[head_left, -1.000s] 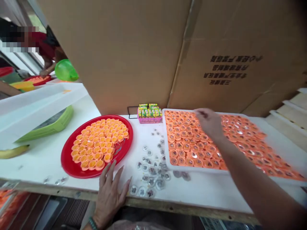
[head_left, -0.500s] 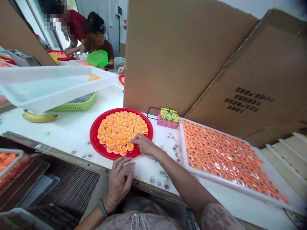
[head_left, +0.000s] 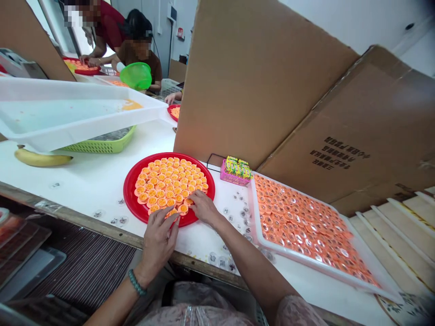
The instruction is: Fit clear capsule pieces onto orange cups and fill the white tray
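Observation:
A round red tray (head_left: 132,210) on the white table holds many small orange discs (head_left: 166,179) with yellow-orange centres, packed close together. My left hand (head_left: 160,235) reaches over the tray's front rim. Its thumb and forefinger come together at the front edge of the discs, and what lies between the tips is too small to make out. My right hand (head_left: 205,208) is at the right front side of the pile, with thumb and forefinger pinched at one orange disc; its fingertips partly cover that disc.
A white tray (head_left: 253,213) of wrapped orange discs stands on the right, beside a pink basket (head_left: 234,179) of yellow-green packets. Small clear pieces lie scattered on the table. Cardboard (head_left: 238,90) rises behind. Left are a banana (head_left: 42,158), green basket (head_left: 115,146) and large white bin (head_left: 84,131). Two people work beyond.
My left hand has moved up from the table edge to the front discs on the red tray. My right hand stays by the right front discs. The whole view has shifted slightly.

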